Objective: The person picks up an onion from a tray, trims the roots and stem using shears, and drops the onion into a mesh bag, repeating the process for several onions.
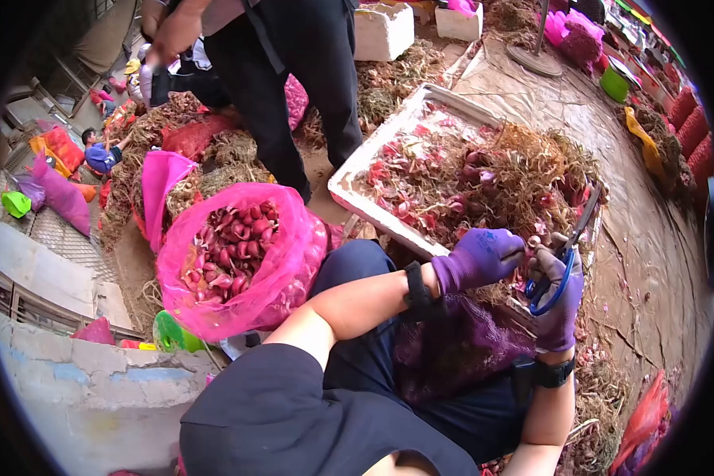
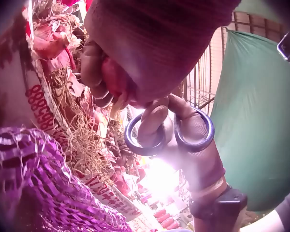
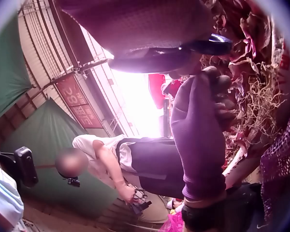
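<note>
My left hand [image 1: 477, 259], in a purple glove, has its fingers curled round a red onion [image 2: 117, 79], which is partly hidden by the hand in the left wrist view. Close beside it, my gloved right hand [image 1: 558, 297] grips scissors [image 1: 567, 274] by their blue handles, fingers through the loops; the blades point up and away in the head view. Both hands are over the near right corner of a white foam box [image 1: 381, 222] that holds onions, dry roots and skins [image 1: 523, 155]. A purple mesh bag [image 1: 460, 349] lies on my lap just below the hands.
A pink mesh bag [image 1: 293, 270] full of red onions stands left of my knee. Someone in dark trousers [image 1: 254, 87] stands beyond it. White boxes [image 1: 385, 33] are further back. A brown ground sheet [image 1: 642, 230] spreads at the right, with a red net bag [image 1: 646, 416] at its near end.
</note>
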### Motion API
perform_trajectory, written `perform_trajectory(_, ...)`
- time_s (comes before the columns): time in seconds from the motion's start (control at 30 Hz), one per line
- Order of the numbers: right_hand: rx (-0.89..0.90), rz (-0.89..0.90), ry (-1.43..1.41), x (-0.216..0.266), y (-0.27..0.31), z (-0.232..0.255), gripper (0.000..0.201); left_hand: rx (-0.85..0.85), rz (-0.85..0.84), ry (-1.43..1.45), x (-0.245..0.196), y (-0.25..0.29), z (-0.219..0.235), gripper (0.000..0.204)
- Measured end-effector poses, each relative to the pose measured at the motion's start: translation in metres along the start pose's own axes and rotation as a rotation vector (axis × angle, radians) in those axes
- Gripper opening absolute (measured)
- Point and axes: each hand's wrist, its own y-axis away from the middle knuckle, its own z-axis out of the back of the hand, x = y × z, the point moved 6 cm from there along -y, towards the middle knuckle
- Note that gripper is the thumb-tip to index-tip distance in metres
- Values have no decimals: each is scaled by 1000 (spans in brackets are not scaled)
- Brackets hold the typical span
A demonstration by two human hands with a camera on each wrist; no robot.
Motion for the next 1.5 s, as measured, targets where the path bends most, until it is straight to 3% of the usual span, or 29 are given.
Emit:
perform_trajectory(0.13,66,-26,2,-8,-19,15,37,-79,-78,73,-5,-1,9,20)
perform_trajectory(0.2,26,-29,10,-4,-15,15,39,-15,41,97,1,-1,7,16)
perform_trajectory(0.27,-11,-32,-9,-1,-13,15,41,-1,-1,100,-5,-3,9,15)
perform_trajectory(0.5,-17,-7,-6,2,-12,16,41,96,91,133,-12,-3,9,19)
perform_trajectory(0.6,4,-1,4,-6,-16,19,40,67,56,27,-8,-4,7,19)
perform_trajectory(0.97,3,-25,47,-9,-8,9,35,-58,-89,138,-11,-1,8,15)
perform_trajectory(1.3,58,-47,6,-8,-12,13,37,64,105,174,-5,-2,8,17)
perform_trajectory(1.5,28,-35,52,-3,-10,14,34,77,75,93,-7,-6,10,28)
